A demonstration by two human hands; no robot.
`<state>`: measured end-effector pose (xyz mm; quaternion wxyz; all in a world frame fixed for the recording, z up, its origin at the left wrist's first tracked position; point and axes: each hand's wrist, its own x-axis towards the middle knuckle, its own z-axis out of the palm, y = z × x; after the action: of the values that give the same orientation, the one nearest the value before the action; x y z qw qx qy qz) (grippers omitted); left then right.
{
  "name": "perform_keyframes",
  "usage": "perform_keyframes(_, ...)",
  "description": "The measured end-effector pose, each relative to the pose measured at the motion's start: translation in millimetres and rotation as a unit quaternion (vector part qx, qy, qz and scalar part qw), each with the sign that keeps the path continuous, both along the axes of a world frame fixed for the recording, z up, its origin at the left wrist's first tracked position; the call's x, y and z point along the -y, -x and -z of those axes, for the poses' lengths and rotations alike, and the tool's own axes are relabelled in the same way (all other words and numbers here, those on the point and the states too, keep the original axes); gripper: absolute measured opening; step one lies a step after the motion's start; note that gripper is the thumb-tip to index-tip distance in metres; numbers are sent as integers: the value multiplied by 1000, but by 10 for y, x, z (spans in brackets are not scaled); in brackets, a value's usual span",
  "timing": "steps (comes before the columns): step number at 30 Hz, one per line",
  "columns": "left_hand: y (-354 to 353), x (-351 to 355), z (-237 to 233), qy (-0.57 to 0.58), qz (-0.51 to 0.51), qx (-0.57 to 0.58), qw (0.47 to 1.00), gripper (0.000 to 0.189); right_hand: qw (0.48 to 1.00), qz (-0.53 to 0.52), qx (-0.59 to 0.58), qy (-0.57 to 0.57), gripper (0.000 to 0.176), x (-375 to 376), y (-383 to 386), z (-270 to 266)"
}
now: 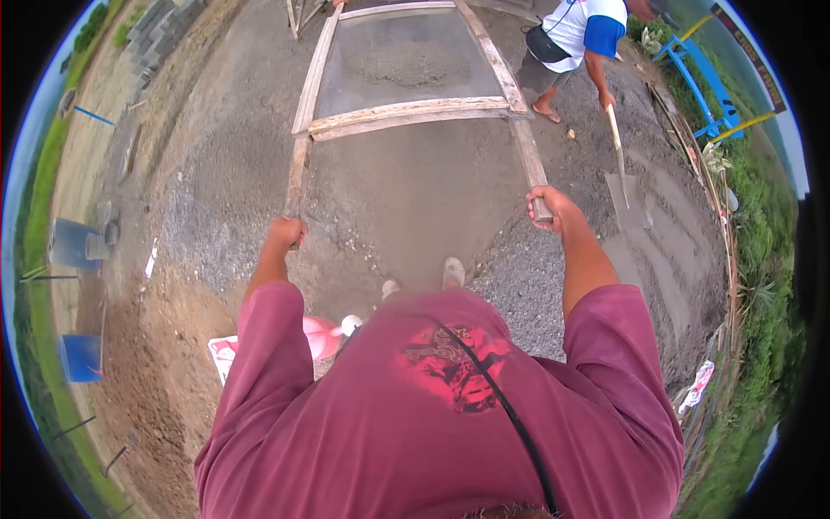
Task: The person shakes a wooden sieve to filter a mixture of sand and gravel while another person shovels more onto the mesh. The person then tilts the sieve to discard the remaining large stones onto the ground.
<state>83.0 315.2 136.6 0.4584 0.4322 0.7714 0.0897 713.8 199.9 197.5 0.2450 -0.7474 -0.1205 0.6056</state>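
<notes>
A wooden-framed sand screen [411, 112] extends in front of me, its two long side rails ending in handles. My left hand [286, 232] is closed round the end of the left handle. My right hand [553, 208] grips the end of the right handle [529, 160]. Grey mesh [346, 52] fills the frame, and a patch of coarse, dark grit [406, 65] lies on it. Under the near crossbar spreads fine grey sand [406, 190]. At the far left corner, part of another person's hand [339, 3] shows at the frame.
To the right, a co-worker [571, 39] in a white and blue shirt holds a shovel [628, 195] over grey sand. Gravel [527, 285] lies by my feet. Blue containers [79, 358] stand far left, a blue metal frame [705, 82] at the right back.
</notes>
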Motion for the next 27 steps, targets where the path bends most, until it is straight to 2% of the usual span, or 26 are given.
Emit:
perform_keyframes(1,4,83,49,10,-10,8,1000,13,1000,-1,-5,9,14,37,-18,25)
perform_keyframes(2,23,309,245,18,26,-16,999,14,1000,3,-8,12,14,239,18,152)
perform_keyframes(4,40,1006,572,51,74,-83,992,16,999,23,-23,0,14,979,90,715)
perform_keyframes(6,742,1873,1816,62,219,-141,963,12,997,62,-45,7,16,1827,238,1115)
perform_keyframes(7,811,2262,1727,96,169,-116,974,13,994,85,-60,15,16,2318,282,1361)
perform_keyframes(9,944,3055,1528,157,62,-74,983,18,993,81,-78,44,18,2999,466,1335)
perform_keyframes(10,506,3100,706,145,-61,-15,987,19,999,24,-22,31,18,3140,609,1014)
perform_keyframes(11,886,3440,1162,137,-63,20,988,20,997,45,7,56,19,3101,763,651)
perform_keyframes(13,913,3491,986,122,94,18,988,21,994,50,38,86,20,3063,811,499)
perform_keyframes(14,898,3458,1019,97,89,20,991,20,995,35,41,85,20,3052,749,626)
perform_keyframes(16,942,3192,1226,62,253,-84,962,21,995,59,-31,78,21,2938,531,1096)
perform_keyframes(17,836,2903,1398,137,-18,-7,990,28,987,96,-105,72,21,2783,386,1425)
perform_keyframes(18,693,2530,1380,116,-28,18,993,10,988,100,-109,48,17,2458,297,1535)
perform_keyframes(19,633,2134,1478,61,3,-36,997,11,990,95,-98,27,14,2073,212,1461)
perform_keyframes(20,384,1717,1124,23,-7,-38,999,13,996,41,-80,6,15,1648,169,1176)
perform_keyframes(21,477,1271,1341,-24,49,-78,996,14,999,24,-46,-5,14,1268,118,949)
perform_keyframes(22,198,911,728,11,38,-52,998,19,999,19,-27,-12,13,919,-3,789)
perform_keyframes(23,-88,661,109,-22,49,-51,997,18,999,3,-35,-20,13,576,-123,559)
perform_keyframes(24,-155,398,-78,-18,33,-29,999,18,999,-12,-40,-30,12,321,-225,322)
perform_keyframes(25,-196,234,-165,-15,19,-8,1000,18,999,-9,-31,-27,13,195,-293,148)
perform_keyframes(27,-230,223,-54,-23,16,-7,1000,17,1000,-3,-16,-16,14,28,-329,-45)
